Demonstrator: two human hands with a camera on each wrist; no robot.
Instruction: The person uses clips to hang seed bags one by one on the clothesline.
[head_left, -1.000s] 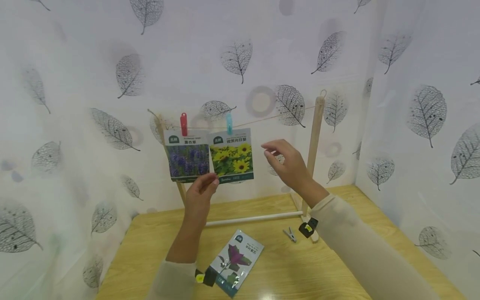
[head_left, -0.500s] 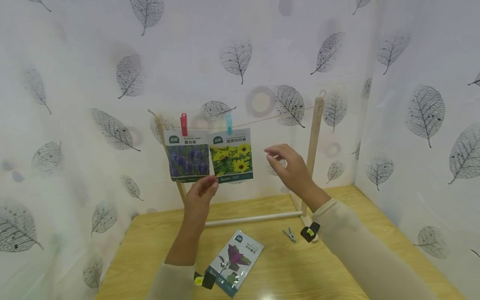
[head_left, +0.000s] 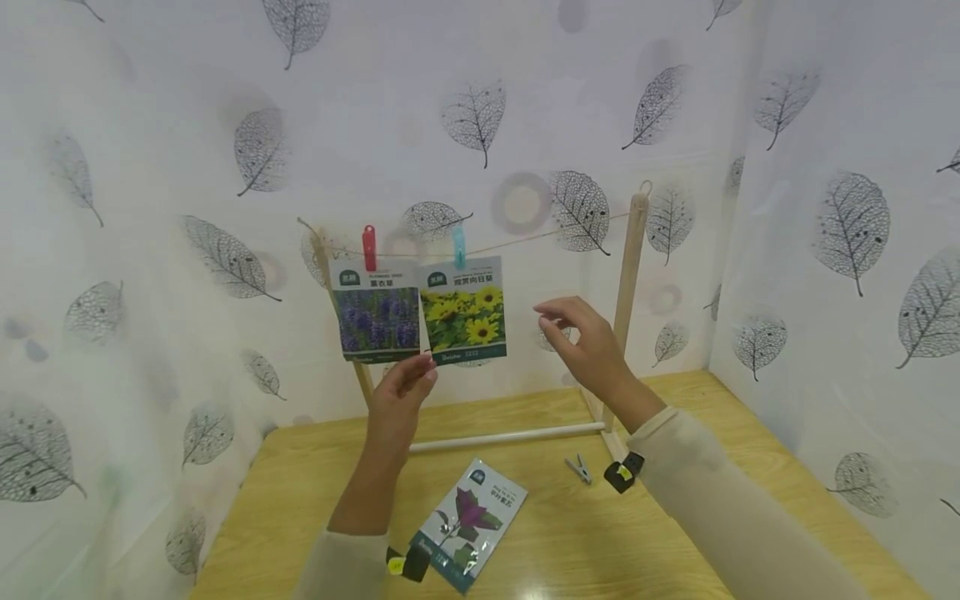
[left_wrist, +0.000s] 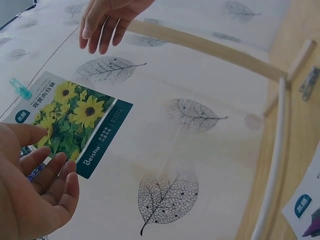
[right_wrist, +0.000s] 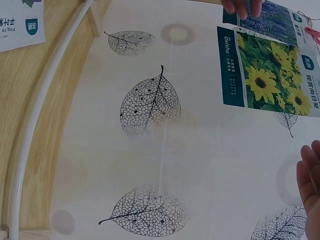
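Note:
Two seed packets hang side by side from a thin string. The lavender packet (head_left: 379, 321) is under a red clip (head_left: 369, 248), and the sunflower packet (head_left: 467, 321) is under a light blue clip (head_left: 459, 248). My left hand (head_left: 396, 408) is at their lower edges, thumb and fingers loosely bent; whether the fingertips touch the paper I cannot tell. In the left wrist view nothing is gripped between its spread fingers (left_wrist: 64, 175). To the right of the sunflower packet, my right hand (head_left: 588, 343) hovers in the air with relaxed fingers, holding nothing.
A wooden post (head_left: 630, 283) carries the string's right end, and another post (head_left: 362, 387) its left. A white rod (head_left: 510, 437) runs low between them. On the table (head_left: 300, 492) lie a purple-leaf packet (head_left: 472, 523) and a grey clip (head_left: 579, 469).
My right hand has drifted slightly right and down, away from the sunflower packet. The left hand is nearly still, and the packets have shifted only very slightly.

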